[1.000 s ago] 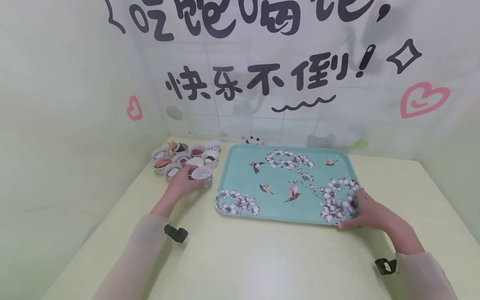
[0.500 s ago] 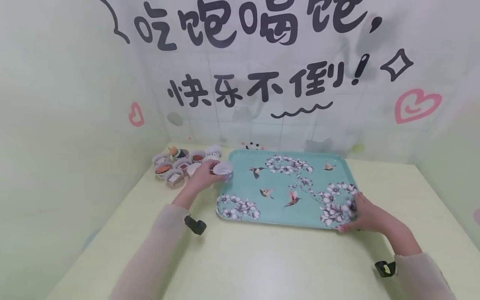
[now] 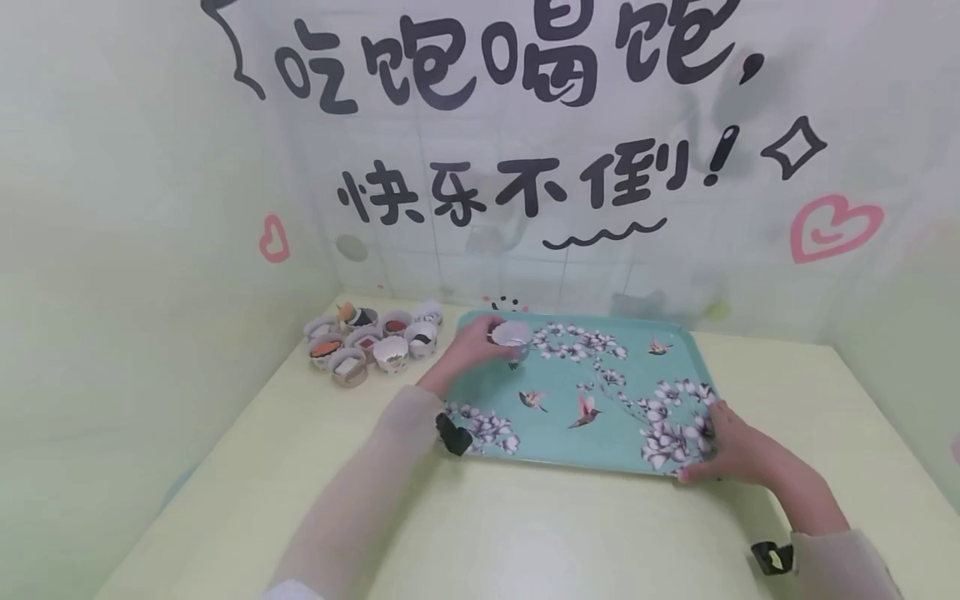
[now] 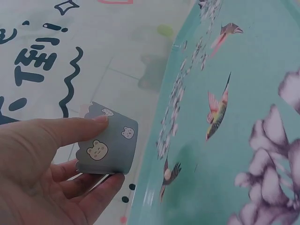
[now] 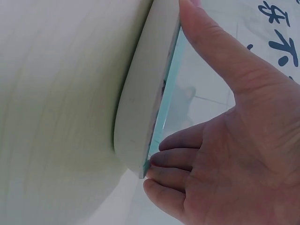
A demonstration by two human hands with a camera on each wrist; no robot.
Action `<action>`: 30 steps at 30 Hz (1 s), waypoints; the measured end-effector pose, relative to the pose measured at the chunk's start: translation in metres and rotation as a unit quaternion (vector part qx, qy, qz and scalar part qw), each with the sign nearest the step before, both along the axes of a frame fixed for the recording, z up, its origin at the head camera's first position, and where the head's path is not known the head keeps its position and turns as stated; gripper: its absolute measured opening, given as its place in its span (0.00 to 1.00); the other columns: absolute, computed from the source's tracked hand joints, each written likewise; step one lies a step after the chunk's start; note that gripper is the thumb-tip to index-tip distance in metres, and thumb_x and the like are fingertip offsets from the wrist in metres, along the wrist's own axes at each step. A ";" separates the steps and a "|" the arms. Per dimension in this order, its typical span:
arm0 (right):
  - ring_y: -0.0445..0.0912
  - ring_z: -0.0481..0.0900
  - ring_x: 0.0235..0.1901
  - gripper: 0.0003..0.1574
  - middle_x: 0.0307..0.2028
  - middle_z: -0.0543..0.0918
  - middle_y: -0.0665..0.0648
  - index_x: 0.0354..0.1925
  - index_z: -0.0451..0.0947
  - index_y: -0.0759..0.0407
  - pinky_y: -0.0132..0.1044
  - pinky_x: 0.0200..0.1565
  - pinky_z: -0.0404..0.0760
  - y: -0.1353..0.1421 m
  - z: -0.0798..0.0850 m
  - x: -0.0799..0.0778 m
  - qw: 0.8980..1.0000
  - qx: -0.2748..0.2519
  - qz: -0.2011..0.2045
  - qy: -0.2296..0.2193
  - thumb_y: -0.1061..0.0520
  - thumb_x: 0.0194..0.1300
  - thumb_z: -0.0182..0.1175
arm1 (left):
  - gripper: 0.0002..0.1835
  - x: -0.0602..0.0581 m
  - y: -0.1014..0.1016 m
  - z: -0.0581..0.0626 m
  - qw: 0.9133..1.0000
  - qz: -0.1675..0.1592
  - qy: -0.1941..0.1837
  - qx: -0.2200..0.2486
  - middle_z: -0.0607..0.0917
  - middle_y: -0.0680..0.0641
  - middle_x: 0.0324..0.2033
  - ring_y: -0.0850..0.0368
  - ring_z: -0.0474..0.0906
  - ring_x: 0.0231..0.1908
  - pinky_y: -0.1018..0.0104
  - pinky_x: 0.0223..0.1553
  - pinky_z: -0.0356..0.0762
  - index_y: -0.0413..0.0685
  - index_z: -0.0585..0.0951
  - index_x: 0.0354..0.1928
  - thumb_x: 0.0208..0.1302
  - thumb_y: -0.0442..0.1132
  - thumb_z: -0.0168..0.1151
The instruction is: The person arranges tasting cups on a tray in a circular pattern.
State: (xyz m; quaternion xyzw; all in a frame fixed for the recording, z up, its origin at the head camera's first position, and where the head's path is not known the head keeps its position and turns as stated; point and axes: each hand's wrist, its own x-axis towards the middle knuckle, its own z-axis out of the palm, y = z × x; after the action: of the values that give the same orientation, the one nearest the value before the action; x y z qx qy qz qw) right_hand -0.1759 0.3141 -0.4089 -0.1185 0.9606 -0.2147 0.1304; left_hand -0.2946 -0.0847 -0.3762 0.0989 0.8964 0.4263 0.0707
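Over the far-left part of the teal tray (image 3: 551,437), left hand (image 3: 472,350) fingers pinch a bear-print cup (image 3: 512,337); right hand (image 3: 750,450), fingers spread, touches its near-right corner. Other cups (image 3: 391,353) on surface (image 3: 570,533), left.

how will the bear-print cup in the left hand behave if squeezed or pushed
The bear-print cup is probably light, as the left hand holds it with thumb and fingertips. Its thin-looking scalloped rim suggests a hard squeeze could dent it. Since it narrows toward its base, a push near the rim might tip it.
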 end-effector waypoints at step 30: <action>0.82 0.43 0.68 0.87 0.68 0.40 0.91 0.70 0.35 0.88 0.73 0.67 0.52 -0.001 -0.003 0.000 1.000 0.008 -0.011 -0.009 0.36 0.42 0.78 | 0.35 -0.073 0.117 -0.040 0.994 0.100 -0.035 -0.005 0.79 0.40 0.59 0.46 0.78 0.56 0.55 0.57 0.80 0.44 0.68 0.66 0.59 0.41 0.72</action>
State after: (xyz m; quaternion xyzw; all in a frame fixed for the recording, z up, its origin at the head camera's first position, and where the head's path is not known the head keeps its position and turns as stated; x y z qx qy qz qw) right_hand -0.1759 0.3131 -0.4119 -0.1048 0.9624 -0.2093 0.1380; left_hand -0.3675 0.0321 -0.4166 -0.0062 0.9008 0.4300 0.0597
